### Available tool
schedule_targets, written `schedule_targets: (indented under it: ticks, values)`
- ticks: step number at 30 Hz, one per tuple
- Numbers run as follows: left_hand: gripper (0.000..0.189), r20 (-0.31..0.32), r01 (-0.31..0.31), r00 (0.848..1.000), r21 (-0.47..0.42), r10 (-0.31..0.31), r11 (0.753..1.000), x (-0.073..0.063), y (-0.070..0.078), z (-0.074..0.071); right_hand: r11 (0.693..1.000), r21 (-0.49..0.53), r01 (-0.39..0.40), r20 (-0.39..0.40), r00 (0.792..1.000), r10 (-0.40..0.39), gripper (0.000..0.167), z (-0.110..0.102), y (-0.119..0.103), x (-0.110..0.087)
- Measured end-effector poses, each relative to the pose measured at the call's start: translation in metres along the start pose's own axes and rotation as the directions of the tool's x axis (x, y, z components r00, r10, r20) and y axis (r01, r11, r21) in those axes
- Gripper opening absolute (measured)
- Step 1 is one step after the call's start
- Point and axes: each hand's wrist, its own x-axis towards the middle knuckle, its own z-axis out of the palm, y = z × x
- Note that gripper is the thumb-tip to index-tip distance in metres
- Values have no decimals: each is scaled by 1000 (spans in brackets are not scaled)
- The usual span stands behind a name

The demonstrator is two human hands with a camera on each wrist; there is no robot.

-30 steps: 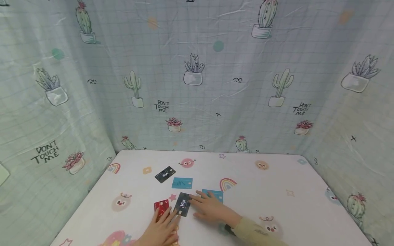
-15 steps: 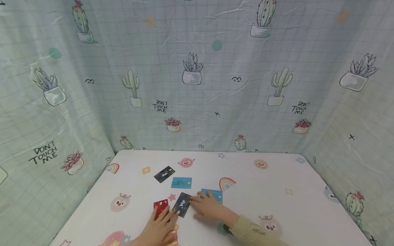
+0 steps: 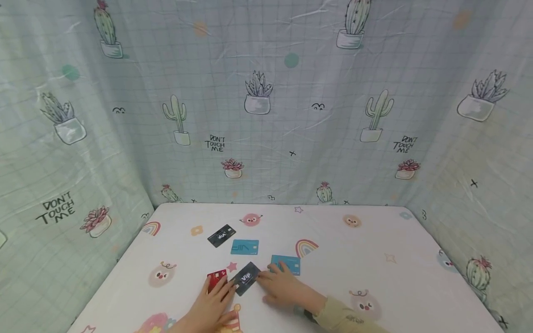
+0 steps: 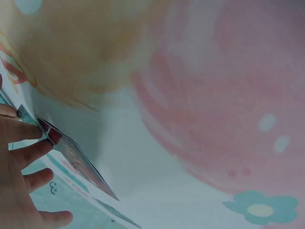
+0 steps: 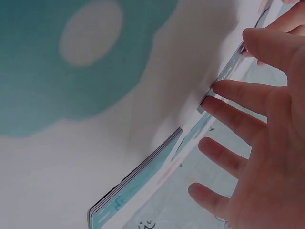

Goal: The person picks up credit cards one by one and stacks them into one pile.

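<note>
from my end i see two hands at the near part of the surface. the left hand has its fingers extended and spread, and the right hand has its fingers loosely extended too. the black vip card lies at a slant between them, left fingertips at its near left end, right fingertips at its right edge; i cannot tell how hard either presses. the left fingers also overlap the red card just beside it and hide its near part. a pale olive sleeve covers the right forearm.

just past the right fingers, which hide one corner from my head view, is the near blue card; from the right wrist i see several layered edges beneath it. farther off lie the far blue card and, beyond it to the left, the far black card.

the surface is white, printed with faces, stars and rainbows. behind and at both sides hangs a pale gridded cloth with potted cacti.
</note>
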Motion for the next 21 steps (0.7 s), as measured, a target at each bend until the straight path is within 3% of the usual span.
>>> schedule_targets:
  ticks: [3,11,21]
  values:
    - [69,0,-4,1000,14,4,1000,2,-2,-2,1000,-13,4,-17,1000,-5,50,-1,-2,-3]
    - [57,-71,-37,996,102,44,994,13,-8,-4,997,-63,49,-34,998,-52,44,-5,-9,-9]
    - [50,-201,-73,973,188,111,980,33,-22,3,998,-49,32,-55,998,-35,43,-2,-4,1]
